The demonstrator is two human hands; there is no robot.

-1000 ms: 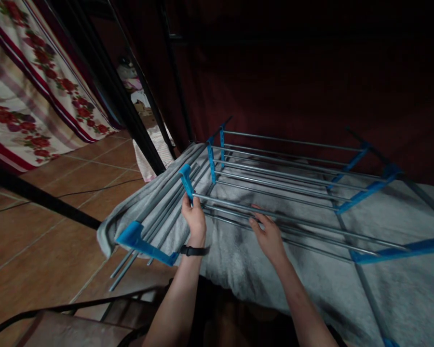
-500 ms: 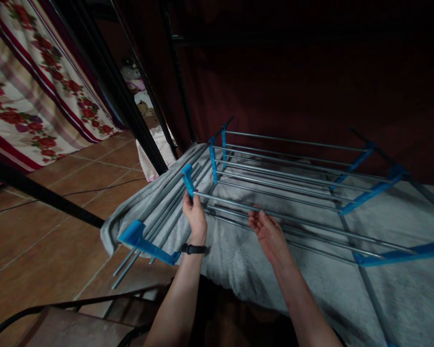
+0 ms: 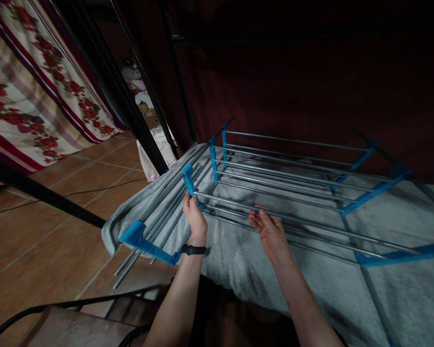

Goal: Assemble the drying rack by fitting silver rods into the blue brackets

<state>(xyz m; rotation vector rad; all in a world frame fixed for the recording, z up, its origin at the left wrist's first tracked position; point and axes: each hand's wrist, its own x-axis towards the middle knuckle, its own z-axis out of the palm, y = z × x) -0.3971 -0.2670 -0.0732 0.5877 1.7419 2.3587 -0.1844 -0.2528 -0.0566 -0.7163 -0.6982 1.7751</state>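
Note:
A rack of thin metal rods with blue plastic brackets lies on a grey blanket [image 3: 235, 270]. My left hand [image 3: 195, 217], a black band on its wrist, is closed at the lower end of a blue bracket [image 3: 189, 179], where a metal rod [image 3: 224, 199] meets it. Along that same rod, my right hand [image 3: 269, 231] has its fingers curled and its thumb and fingertips at the metal. Nearer me on the left is another blue bracket [image 3: 148, 246], with no rods visible in its near end. The left palm hides part of the joint.
Loose metal rods [image 3: 166, 209] lie on the blanket at left, some sticking out past its edge. Black frame posts [image 3: 144, 130] rise beyond. A chair [image 3: 75, 327] stands at lower left, over a tiled floor [image 3: 39, 236]. A flowered curtain [image 3: 39, 86] hangs at upper left.
Both hands stay almost where they were. My left fingers have shifted slightly on the bracket's lower end, which shows a little more now.

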